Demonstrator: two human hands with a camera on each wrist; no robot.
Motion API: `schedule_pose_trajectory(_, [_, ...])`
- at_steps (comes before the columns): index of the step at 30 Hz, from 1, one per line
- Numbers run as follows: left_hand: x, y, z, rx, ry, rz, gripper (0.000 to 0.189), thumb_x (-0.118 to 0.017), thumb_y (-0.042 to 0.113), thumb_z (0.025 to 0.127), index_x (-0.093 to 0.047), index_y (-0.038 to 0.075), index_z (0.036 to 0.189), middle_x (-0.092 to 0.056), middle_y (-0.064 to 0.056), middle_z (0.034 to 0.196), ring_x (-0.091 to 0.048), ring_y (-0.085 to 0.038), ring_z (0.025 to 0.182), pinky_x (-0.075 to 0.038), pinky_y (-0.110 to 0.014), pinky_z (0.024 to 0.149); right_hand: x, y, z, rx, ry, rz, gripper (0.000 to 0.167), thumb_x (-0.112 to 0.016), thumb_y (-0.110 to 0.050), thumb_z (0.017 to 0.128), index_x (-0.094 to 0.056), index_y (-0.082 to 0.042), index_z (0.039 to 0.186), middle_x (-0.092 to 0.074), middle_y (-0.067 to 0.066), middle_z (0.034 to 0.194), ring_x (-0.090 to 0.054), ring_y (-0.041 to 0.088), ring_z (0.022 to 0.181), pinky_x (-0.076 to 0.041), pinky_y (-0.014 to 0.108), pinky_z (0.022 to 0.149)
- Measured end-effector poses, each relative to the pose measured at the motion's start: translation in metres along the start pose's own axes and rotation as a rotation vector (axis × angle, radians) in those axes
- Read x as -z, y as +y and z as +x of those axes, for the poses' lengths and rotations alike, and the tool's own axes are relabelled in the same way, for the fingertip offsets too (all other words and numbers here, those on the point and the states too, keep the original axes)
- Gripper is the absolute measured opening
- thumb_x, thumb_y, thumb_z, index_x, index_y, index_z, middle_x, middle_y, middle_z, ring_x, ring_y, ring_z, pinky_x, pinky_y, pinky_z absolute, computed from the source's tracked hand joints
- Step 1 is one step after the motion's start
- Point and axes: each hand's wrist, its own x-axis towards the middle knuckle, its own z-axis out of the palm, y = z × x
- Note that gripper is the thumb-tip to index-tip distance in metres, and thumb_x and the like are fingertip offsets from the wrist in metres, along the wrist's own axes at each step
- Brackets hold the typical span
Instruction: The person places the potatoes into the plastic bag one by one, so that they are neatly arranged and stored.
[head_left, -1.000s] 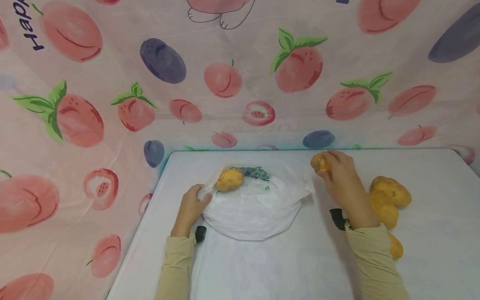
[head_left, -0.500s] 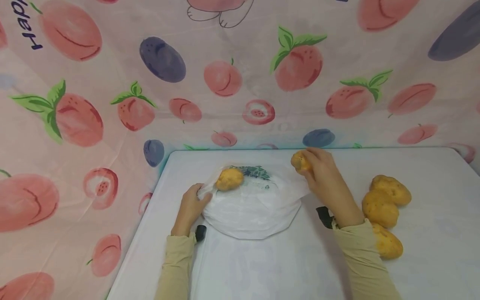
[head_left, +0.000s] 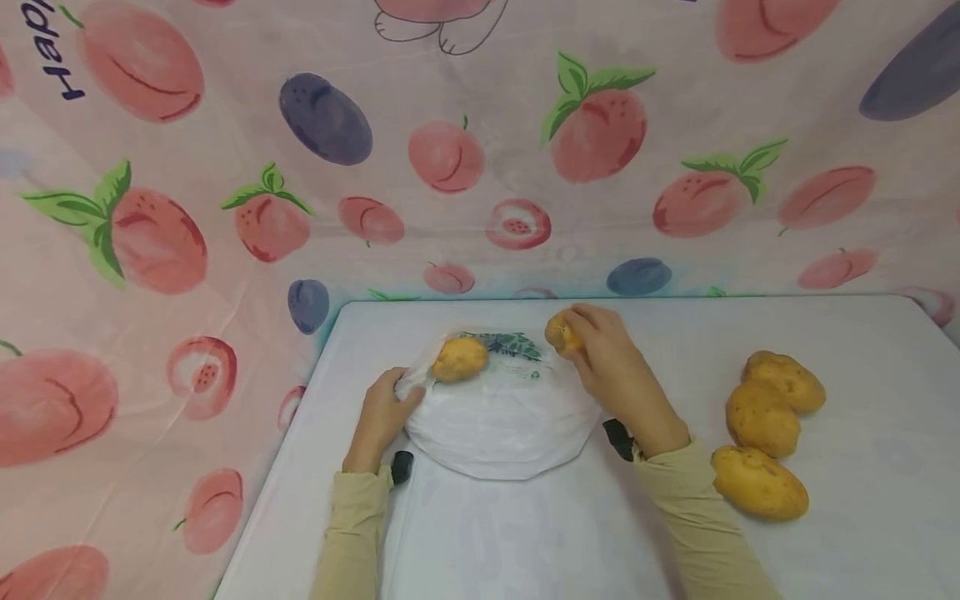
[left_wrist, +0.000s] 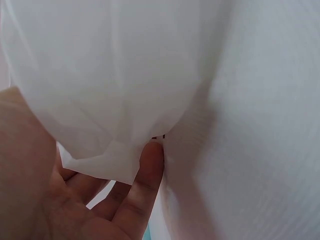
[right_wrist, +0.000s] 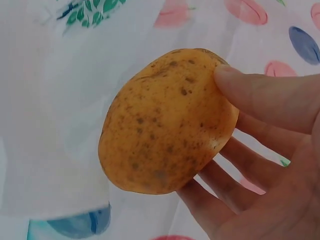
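My right hand grips a potato between thumb and fingers, over the right far part of a white plastic bag. Brown specks dot that potato's skin in the right wrist view. My left hand pinches the bag's left edge. In the left wrist view, the white film hangs between thumb and fingers. Another potato lies at the bag's upper left, close to the left fingers; whether it is inside or on top, I cannot tell. A green leaf print marks the bag's far part.
To the right, several potatoes lie grouped on the white table: a lumpy one, a rounder one touching it, and an oval one nearest me. A fruit-patterned cloth rises behind the table and along its left side.
My right hand has carried its potato leftward, from beyond the bag's right side to over the bag. The oval potato on the right has come into full view. My left hand stays put.
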Motion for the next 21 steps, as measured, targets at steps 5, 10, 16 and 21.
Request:
schedule_pose_trajectory(5, [0.000, 0.000, 0.000, -0.009, 0.003, 0.004, 0.039, -0.066, 0.020, 0.093, -0.060, -0.001, 0.126, -0.062, -0.020, 0.128, -0.058, -0.035, 0.119, -0.045, -0.051, 0.104, -0.010, -0.004, 0.002, -0.001, -0.019, 0.009, 0.044, -0.072, 0.002, 0.086, -0.058, 0.007, 0.127, -0.051, 0.026, 0.135, -0.044, 0.043, 0.129, -0.045, 0.053, 0.105])
schedule_pose_trajectory(10, [0.000, 0.001, -0.001, -0.011, 0.000, 0.005, 0.039, -0.066, 0.020, 0.093, -0.060, -0.001, 0.126, -0.062, -0.020, 0.128, -0.058, -0.035, 0.120, -0.044, -0.051, 0.104, -0.018, -0.008, 0.003, 0.009, -0.046, -0.004, 0.043, -0.073, 0.000, 0.087, -0.059, 0.004, 0.128, -0.052, 0.024, 0.137, -0.044, 0.039, 0.132, -0.047, 0.051, 0.104])
schedule_pose_trajectory(16, [0.001, 0.002, -0.002, 0.000, -0.002, 0.013, 0.041, -0.066, 0.021, 0.094, -0.059, -0.001, 0.127, -0.061, -0.020, 0.130, -0.057, -0.035, 0.122, -0.044, -0.051, 0.105, -0.028, -0.014, 0.005, 0.042, -0.086, -0.023, 0.046, -0.071, 0.000, 0.088, -0.057, 0.003, 0.132, -0.052, 0.023, 0.138, -0.044, 0.038, 0.133, -0.048, 0.047, 0.103])
schedule_pose_trajectory(21, [0.001, 0.002, -0.002, 0.002, -0.002, 0.017, 0.041, -0.066, 0.021, 0.093, -0.059, -0.001, 0.127, -0.061, -0.020, 0.130, -0.057, -0.035, 0.121, -0.044, -0.051, 0.105, -0.036, -0.018, 0.007, 0.050, -0.114, -0.019, 0.046, -0.070, -0.001, 0.089, -0.057, 0.003, 0.133, -0.052, 0.022, 0.139, -0.044, 0.036, 0.134, -0.047, 0.045, 0.105])
